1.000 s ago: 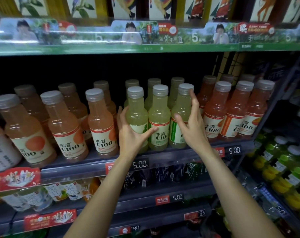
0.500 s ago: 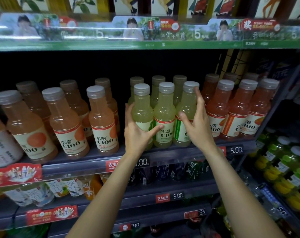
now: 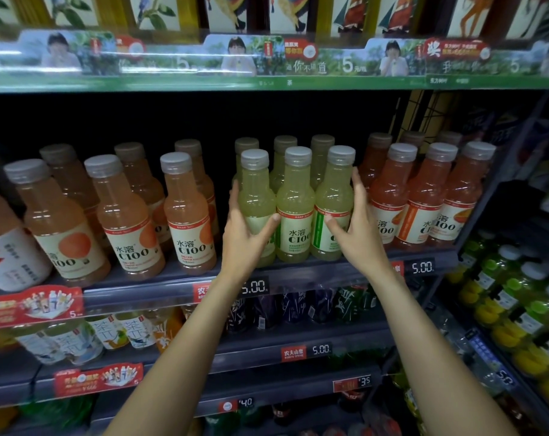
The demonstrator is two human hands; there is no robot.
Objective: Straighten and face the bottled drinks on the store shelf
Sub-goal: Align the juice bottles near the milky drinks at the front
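Three pale yellow-green C100 bottles stand side by side at the front of the middle shelf, with more behind them. My left hand (image 3: 241, 243) grips the left green bottle (image 3: 256, 196), thumb across its label and fingers round its left side. My right hand (image 3: 358, 234) holds the right green bottle (image 3: 336, 196), thumb on its front and fingers up its right side. The middle green bottle (image 3: 295, 212) shows its label to the front. The right bottle's label is turned, showing a green side band.
Orange C100 bottles (image 3: 188, 215) fill the shelf to the left and red-orange ones (image 3: 424, 199) stand close on the right. A price rail (image 3: 159, 294) runs along the shelf front. Lower shelves hold more drinks, and a side rack (image 3: 518, 309) of green and yellow bottles stands at right.
Both hands have closed in on the outer green bottles: the left thumb now lies across the left bottle's label, and the right hand has slid lower along the right bottle.
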